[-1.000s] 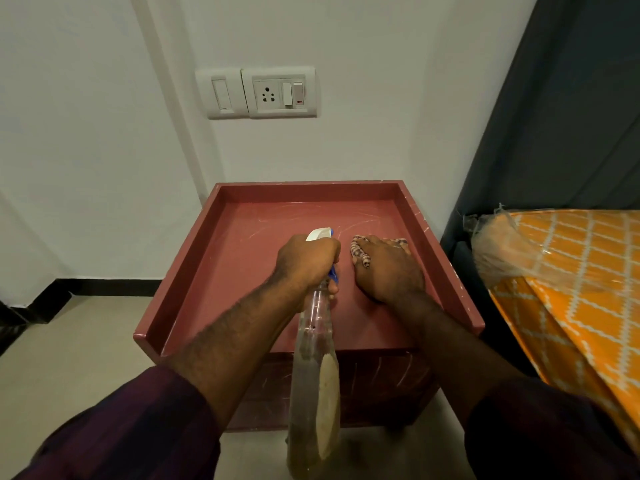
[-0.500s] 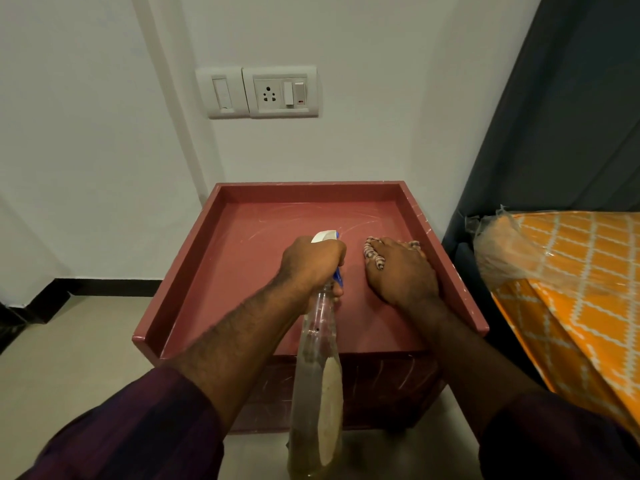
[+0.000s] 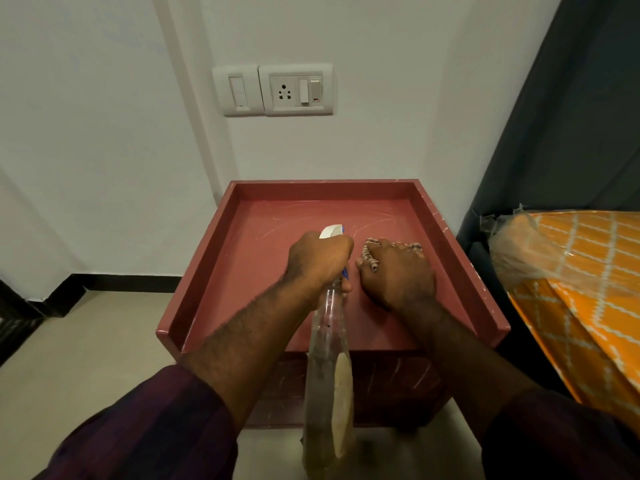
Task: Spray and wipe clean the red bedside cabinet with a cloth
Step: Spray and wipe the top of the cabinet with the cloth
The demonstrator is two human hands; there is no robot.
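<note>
Cloth [image 3: 369, 252] is lying bunched under the right hand [image 3: 396, 275], whose grip is curling over it and pressing it onto the top of the red cabinet [image 3: 263, 258], right of centre. That hand is sliding back toward the cabinet's middle since half a second ago. The left hand [image 3: 320, 263] is wrapping its grip round the neck of the spray bottle [image 3: 327, 344], staying over the cabinet's centre. Raised rims [image 3: 462, 258] are boxing in three sides, and bare top is lying open toward the back and left.

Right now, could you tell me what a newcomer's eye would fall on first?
The red bedside cabinet with its raised rim fills the middle. Over it the left hand grips a clear spray bottle and the right hand holds a striped cloth on its top. Orange patterned bedding lies at right.
</note>
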